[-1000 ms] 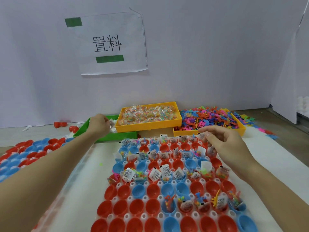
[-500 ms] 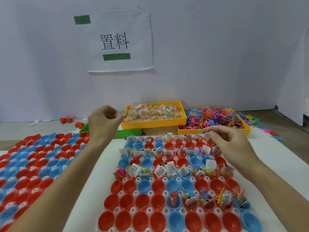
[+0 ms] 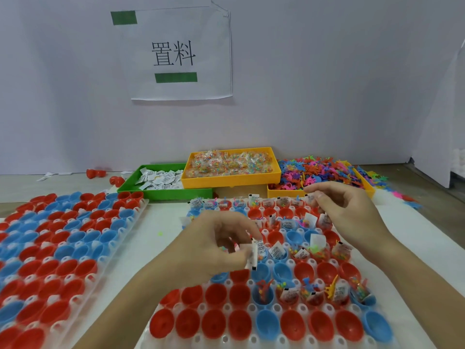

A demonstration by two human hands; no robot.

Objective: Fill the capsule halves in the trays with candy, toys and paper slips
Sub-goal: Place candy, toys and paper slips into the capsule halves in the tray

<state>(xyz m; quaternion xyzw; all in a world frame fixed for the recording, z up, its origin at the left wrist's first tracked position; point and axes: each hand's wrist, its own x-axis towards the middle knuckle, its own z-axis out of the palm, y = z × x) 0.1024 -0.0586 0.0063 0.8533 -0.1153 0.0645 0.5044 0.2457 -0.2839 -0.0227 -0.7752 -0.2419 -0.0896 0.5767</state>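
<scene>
in the middle of the frame the left hand (image 3: 214, 248) hangs over the near tray (image 3: 276, 341), its fingers curled in and pinching a white paper slip (image 3: 254, 258) that stands nearly upright at the fingertips, just above a blue capsule half in the middle rows. the right hand (image 3: 349, 212) is at the centre right, over the far right corner of the same tray, with thumb and forefinger drawn together; it seems to pinch something small there, but the spot is too blurred to be sure what it is.

the near tray is white and packed with red and blue capsule halves (image 3: 216, 323). the far rows and part of the row at the lower right already hold slips, small toys and candy; the front row and the lower left cups are bare. a second tray (image 3: 75, 248) of red and blue halves lies at the left of the frame, beside the first and apart from it.

behind the trays, at the centre of the frame, stands a green bin (image 3: 163, 192) with loose paper slips. to its right a yellow bin (image 3: 231, 181) holds wrapped candy, and further right another yellow bin (image 3: 367, 187) overflows with bright plastic toys (image 3: 322, 172). on the wall at the upper centre hangs a paper sign (image 3: 176, 54) with two printed characters and two green bars.
</scene>
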